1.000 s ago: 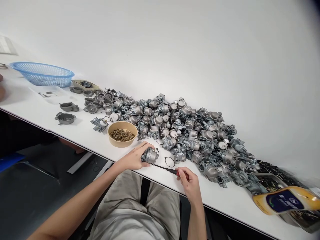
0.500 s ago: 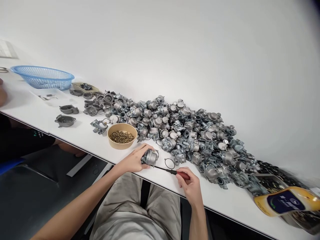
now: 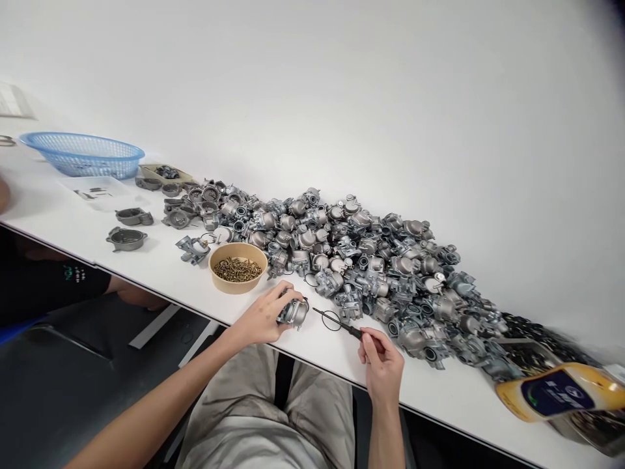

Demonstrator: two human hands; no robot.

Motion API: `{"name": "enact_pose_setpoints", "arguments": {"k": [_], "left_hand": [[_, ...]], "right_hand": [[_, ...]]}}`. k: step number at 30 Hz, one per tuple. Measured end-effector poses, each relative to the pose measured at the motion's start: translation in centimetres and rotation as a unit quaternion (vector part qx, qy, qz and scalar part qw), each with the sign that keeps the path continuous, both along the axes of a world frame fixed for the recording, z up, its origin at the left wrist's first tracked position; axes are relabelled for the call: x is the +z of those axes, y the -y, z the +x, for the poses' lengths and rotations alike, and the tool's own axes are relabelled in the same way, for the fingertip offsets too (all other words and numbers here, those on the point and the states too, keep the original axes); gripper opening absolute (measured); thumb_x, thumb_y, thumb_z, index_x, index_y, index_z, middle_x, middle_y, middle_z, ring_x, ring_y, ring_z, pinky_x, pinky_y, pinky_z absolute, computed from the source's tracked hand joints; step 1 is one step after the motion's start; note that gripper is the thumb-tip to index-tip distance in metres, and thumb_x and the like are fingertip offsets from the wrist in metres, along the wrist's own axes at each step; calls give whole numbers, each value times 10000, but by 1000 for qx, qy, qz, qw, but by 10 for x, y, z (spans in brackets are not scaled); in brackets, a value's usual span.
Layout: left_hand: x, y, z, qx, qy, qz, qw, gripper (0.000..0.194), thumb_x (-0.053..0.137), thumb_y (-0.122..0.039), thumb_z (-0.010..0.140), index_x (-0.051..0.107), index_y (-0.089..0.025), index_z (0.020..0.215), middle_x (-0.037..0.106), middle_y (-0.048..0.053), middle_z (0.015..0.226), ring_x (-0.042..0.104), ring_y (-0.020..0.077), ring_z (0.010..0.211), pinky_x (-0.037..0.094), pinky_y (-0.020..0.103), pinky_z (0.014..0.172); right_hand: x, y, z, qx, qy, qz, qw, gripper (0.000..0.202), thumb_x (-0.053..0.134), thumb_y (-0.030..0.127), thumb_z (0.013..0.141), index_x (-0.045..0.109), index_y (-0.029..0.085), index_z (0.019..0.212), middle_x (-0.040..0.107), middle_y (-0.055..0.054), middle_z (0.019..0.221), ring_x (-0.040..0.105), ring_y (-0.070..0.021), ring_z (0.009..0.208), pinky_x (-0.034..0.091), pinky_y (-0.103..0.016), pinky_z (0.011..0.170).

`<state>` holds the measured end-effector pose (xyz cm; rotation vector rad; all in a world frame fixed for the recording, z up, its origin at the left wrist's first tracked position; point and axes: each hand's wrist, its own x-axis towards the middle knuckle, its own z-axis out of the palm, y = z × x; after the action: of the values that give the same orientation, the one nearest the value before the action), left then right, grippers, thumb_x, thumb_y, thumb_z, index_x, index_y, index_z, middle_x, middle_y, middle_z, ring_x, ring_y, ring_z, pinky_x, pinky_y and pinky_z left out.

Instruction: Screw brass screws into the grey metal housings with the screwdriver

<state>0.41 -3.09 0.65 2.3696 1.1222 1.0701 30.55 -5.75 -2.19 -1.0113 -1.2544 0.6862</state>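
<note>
Carburetor (image 3: 295, 314) of rounded grey metal

1. Bright, diffuse light, seemingly from above, spreads evenly; the wall (image 3: 342, 98) is palest just over the heap of metal parts (image 3: 312, 238) and greyer toward the upper right.
2. Shadows on the white desk (image 3: 161, 264) are faint and soft-edged; beneath it, the floor (image 3: 58, 391) sinks to near-black.
3. Small, dull highlights dot the heap and the held metal part (image 3: 295, 314).
4. The dark screwdriver (image 3: 350, 329) reads clearly against white.
5. The translucent tray (image 3: 105, 203) almost washes into the desk.
6. Wide-angle distortion stretches the yellow bottle (image 3: 556, 391); nearby black parts (image 3: 532, 332) smear toward the right.
7. A dark wedge clips the top-right corner.
</note>
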Motion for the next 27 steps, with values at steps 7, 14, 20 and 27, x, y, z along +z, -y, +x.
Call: {"name": "enact_pose_setpoints", "arguments": {"k": [7, 14, 20, 27], "left_hand": [[-3, 0, 1, -6, -33, 26, 999, 562, 725, -124, 747, 508, -254, 1250, 473, 108, 1298, 537, 296, 1115, 451, 392, 927], [-3, -1, 0, -5, -50, 37, 998, 527, 715, -161, 779, 507, -251, 1254, 468, 113, 1308, 528, 293, 1103, 439, 398, 925], [-1, 0, 0, -10, -45, 30, 998, 514, 701, -165, 789, 506, -253, 1256, 476, 110, 1301, 533, 290, 1100, 440, 388, 917], [1, 0, 0, -19, -38, 31, 999, 522, 697, -160, 794, 496, -262, 1264, 472, 112, 1307, 524, 300, 1136, 441, 387, 926]], "right_hand": [[5, 5, -5, 9, 65, -7, 998, 212, 681, 325, 895, 725, 158, 1018, 639, -58, 753, 542, -125, 572, 440, -235, 490], [4, 4, -3, 19, 66, -9, 998, 217, 675, 331, 896, 729, 154, 1009, 640, -58, 748, 537, -125, 560, 443, -238, 481], [10, 6, -7, 19, 67, -23, 997, 230, 681, 350, 884, 734, 152, 987, 637, -58, 748, 533, -125, 561, 439, -245, 493], [10, 6, -7, 15, 86, -36, 996, 267, 676, 382, 885, 726, 148, 1003, 647, -74, 792, 536, -133, 567, 453, -260, 508]]}}
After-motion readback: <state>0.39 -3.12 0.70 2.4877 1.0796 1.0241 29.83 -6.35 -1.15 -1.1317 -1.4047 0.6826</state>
